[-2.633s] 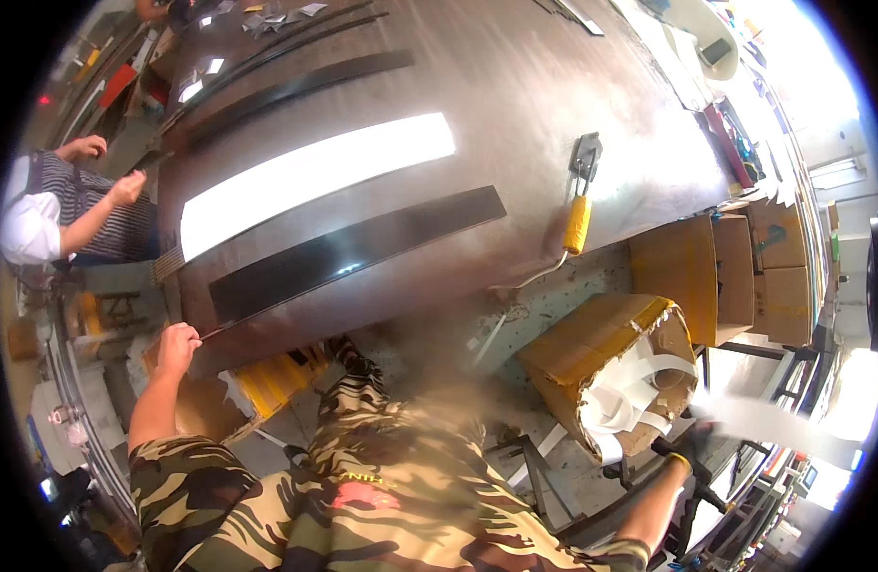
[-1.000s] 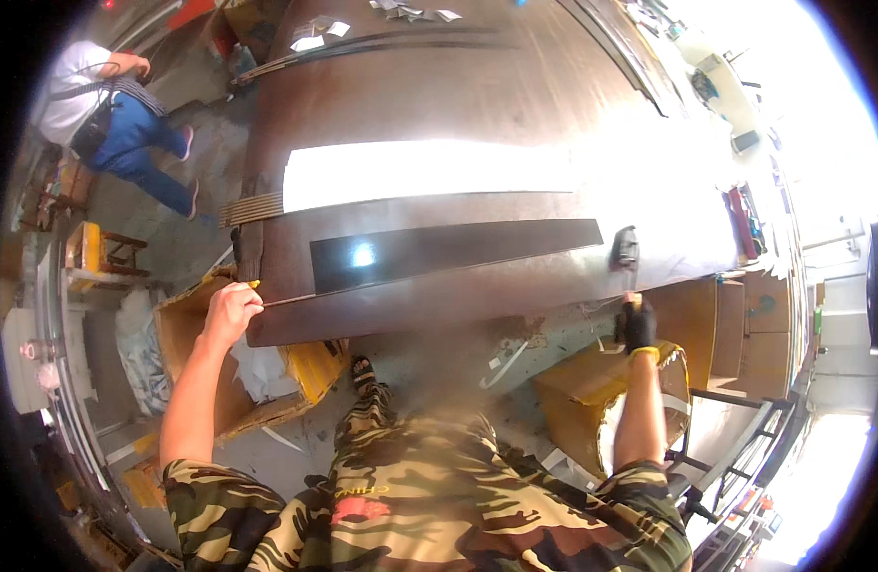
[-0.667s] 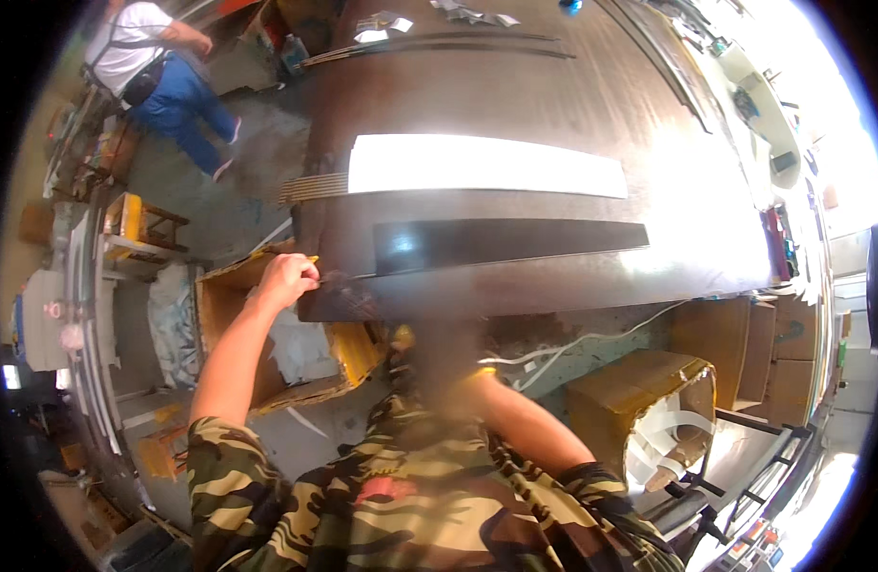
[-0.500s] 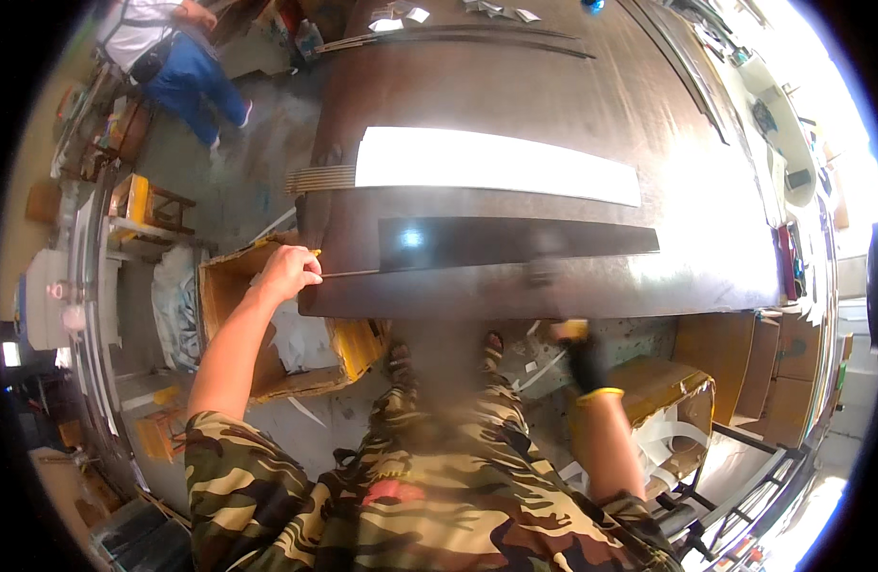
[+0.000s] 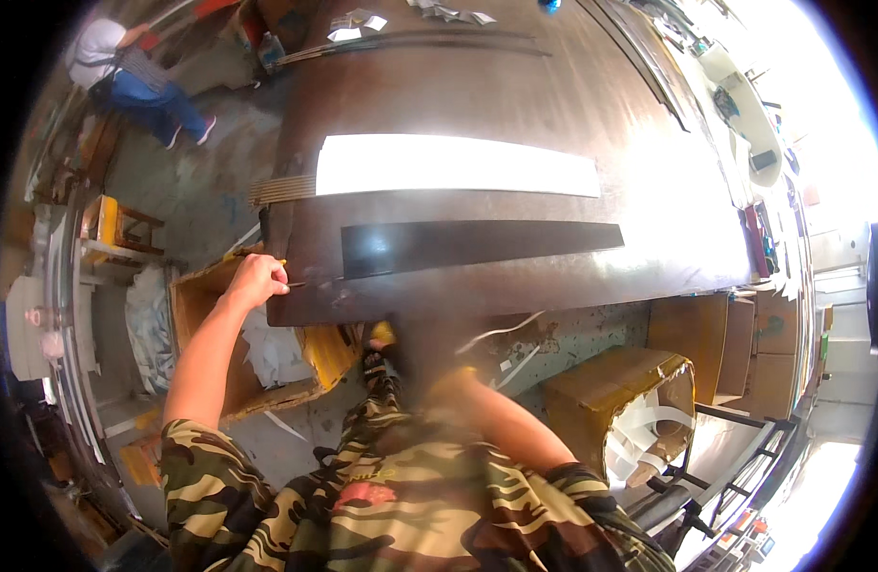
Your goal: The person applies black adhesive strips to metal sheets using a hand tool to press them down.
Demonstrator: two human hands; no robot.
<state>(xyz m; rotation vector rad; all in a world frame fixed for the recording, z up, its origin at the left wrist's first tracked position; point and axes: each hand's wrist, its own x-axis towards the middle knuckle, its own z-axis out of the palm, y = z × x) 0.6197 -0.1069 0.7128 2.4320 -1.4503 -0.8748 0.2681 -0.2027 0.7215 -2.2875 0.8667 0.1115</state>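
My left hand is closed at the near left corner of the dark table, its fingers pinching the end of a thin strip. A small yellow tip pokes out beside the thumb. My right hand, in a black glove with yellow at the fingertips, is below the table's near edge and smeared by motion. Whether it holds anything is hidden. A curved white strip shows beyond it. On the table lie a long dark panel and, farther off, a long white panel.
Beneath my left arm is an open cardboard box; another box with white scraps stands at right. Slim rods lie across the table's far part. At far left a person stands on the floor. A blurred smudge covers the middle of the view.
My right hand has swept left from the table's near right to in front of my body. The left hand keeps its pinch at the corner. The view has shifted slightly right.
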